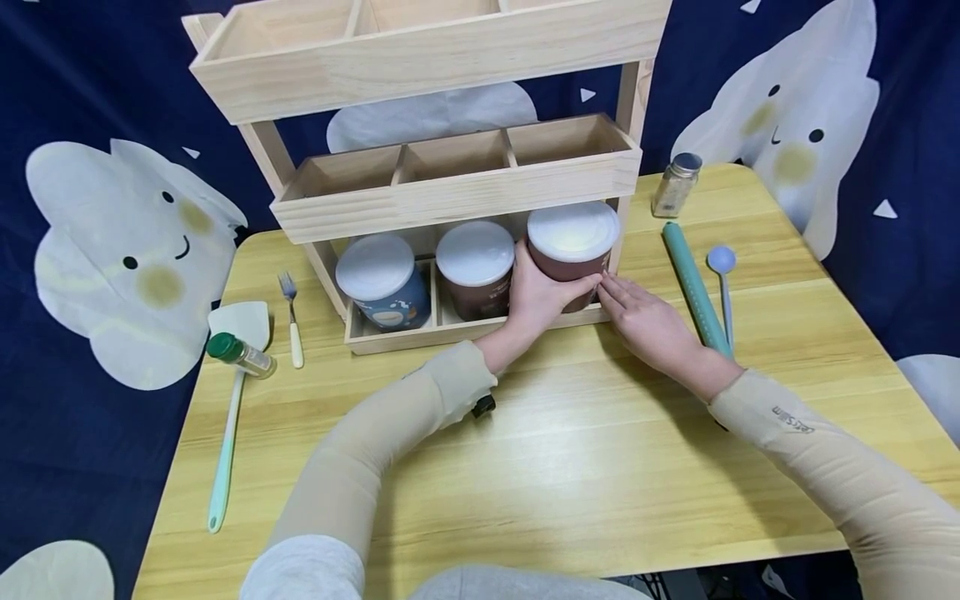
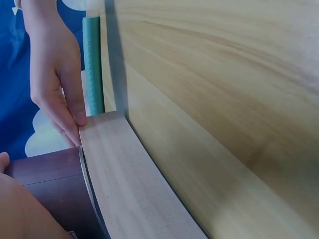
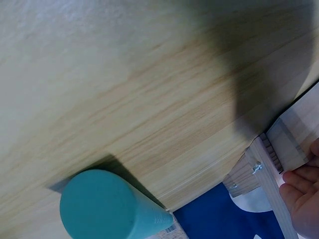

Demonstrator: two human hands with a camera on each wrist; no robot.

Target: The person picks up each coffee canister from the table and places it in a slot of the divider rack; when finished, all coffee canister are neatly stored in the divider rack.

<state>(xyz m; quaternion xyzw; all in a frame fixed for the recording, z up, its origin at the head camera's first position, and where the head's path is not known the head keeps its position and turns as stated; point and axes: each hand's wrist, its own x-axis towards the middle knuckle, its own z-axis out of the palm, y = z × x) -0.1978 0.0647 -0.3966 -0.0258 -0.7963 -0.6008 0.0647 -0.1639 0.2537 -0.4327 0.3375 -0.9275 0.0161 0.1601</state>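
Note:
A dark brown canister with a white lid stands in the right part of the bottom tier of a wooden rack. My left hand grips this canister, thumb across its front and fingers along its left side. At the right end of the bottom tier, my right hand holds the corner of the front rail, close beside the canister. Another brown canister and a blue canister, both white-lidded, stand to the left in the same tier.
Right of the rack lie a green cylinder and a blue-headed spoon, with a spice jar behind. On the left are a spatula, a green-capped jar and a fork. The rack's upper tiers overhang the canisters.

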